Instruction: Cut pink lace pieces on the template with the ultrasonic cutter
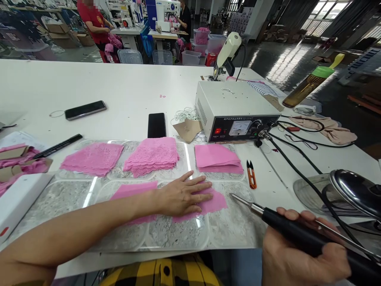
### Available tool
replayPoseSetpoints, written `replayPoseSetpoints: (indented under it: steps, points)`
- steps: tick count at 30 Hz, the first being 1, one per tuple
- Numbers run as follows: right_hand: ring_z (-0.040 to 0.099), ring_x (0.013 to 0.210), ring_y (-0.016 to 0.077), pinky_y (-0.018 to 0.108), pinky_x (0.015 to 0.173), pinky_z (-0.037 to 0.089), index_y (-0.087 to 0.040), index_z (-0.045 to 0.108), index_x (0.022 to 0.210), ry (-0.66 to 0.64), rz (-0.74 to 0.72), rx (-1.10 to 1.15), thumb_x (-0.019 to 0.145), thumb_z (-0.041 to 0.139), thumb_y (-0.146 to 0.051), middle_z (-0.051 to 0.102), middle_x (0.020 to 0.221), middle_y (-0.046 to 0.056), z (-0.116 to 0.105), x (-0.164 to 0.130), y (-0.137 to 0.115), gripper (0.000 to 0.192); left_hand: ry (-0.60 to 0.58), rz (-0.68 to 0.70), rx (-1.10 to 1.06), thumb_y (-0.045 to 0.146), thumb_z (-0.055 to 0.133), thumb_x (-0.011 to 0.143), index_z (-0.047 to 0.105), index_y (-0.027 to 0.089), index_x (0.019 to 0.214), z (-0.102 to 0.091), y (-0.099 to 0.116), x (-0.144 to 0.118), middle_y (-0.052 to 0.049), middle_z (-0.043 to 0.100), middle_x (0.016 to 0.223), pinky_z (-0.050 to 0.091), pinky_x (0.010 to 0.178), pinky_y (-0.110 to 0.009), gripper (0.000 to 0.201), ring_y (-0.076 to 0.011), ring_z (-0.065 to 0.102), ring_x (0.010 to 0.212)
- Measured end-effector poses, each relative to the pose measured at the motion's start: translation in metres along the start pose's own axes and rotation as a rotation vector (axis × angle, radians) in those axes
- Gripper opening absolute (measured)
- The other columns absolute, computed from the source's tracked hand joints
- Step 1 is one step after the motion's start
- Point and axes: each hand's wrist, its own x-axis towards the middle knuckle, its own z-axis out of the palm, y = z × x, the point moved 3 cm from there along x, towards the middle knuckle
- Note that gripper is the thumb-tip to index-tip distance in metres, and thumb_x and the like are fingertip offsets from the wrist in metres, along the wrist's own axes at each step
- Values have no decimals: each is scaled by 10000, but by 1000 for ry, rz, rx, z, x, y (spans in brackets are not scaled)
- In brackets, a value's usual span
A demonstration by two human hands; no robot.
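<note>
left hand [184, 196] laid flat, fingers spread, on pink lace piece [208, 204] lying on marbled plastic mat [178, 234] | right hand [300, 254] clenched around black pen-shaped cutting tool [285, 227], metal tip raised just beside the lace | risk: fingertips could be nicked if the tip is brought close; lace could be shifted under uneven pressure; black cable [300, 171] could be snagged

Two black smartphones [85, 110] [156, 125] lie flat on white table [125, 87]. Orange-handled thread snips [251, 174] beside stacked plain pink fabric squares [217, 158]. Green-capped amber bottle [309, 82] far right.

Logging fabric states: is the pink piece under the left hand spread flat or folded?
Spread flat: the pink fabric piece lies in one layer on the marbled mat, pressed by the left hand.
</note>
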Motion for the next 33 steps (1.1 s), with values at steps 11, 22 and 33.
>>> replayPoseSetpoints:
  steps: [11, 22, 33]
  points:
    - [420, 542, 139, 303, 499, 365, -235, 483, 769, -143, -38, -167, 644, 443, -353, 431, 738, -8, 4, 4, -17, 176, -34, -24, -30, 428, 362, 1016, 404, 237, 1456, -3, 2, 1, -68, 311, 1555, 130, 1204, -507, 481, -263, 228, 1465]
    - [437, 533, 135, 292, 469, 388, -224, 528, 756, -182, -73, -116, 628, 444, -310, 463, 690, -12, 7, 5, -12, 176, -86, -35, -39, 431, 341, 1019, 386, 228, 1465, -3, 2, 3, -65, 271, 1571, 122, 1196, -539, 492, -274, 192, 1475]
    - [424, 490, 123, 297, 447, 397, -227, 482, 659, -114, -60, -166, 529, 427, -264, 453, 613, -25, 12, 4, -14, 145, -72, -33, -36, 429, 361, 1016, 398, 226, 1459, -2, 2, 2, -72, 289, 1564, 133, 1194, -547, 489, -278, 211, 1469]
